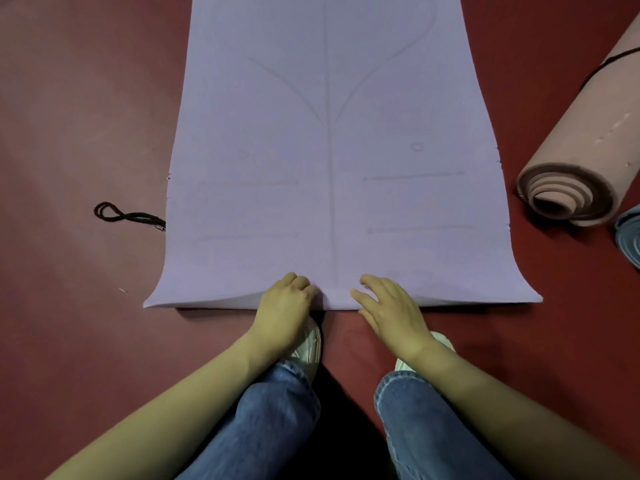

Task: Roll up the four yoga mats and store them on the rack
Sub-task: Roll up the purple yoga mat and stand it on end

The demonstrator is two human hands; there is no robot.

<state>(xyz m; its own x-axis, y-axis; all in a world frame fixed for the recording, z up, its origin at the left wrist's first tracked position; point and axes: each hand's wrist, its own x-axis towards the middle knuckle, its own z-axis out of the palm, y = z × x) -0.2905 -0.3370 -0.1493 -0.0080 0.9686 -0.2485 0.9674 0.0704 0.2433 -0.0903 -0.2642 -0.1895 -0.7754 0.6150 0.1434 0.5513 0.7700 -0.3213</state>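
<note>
A purple yoga mat lies flat on the red floor, stretching away from me, its near edge slightly lifted at the middle. My left hand grips that near edge with curled fingers, just left of the mat's centre line. My right hand rests on the edge just right of the centre line, fingers spread and bent over it. A rolled pink mat lies on the floor to the right, a black cord around its far part. The end of a rolled blue mat shows at the right border.
A loose black cord lies on the floor just left of the purple mat. My knees in blue jeans and white shoes are right behind the mat's near edge. Red floor surrounds everything.
</note>
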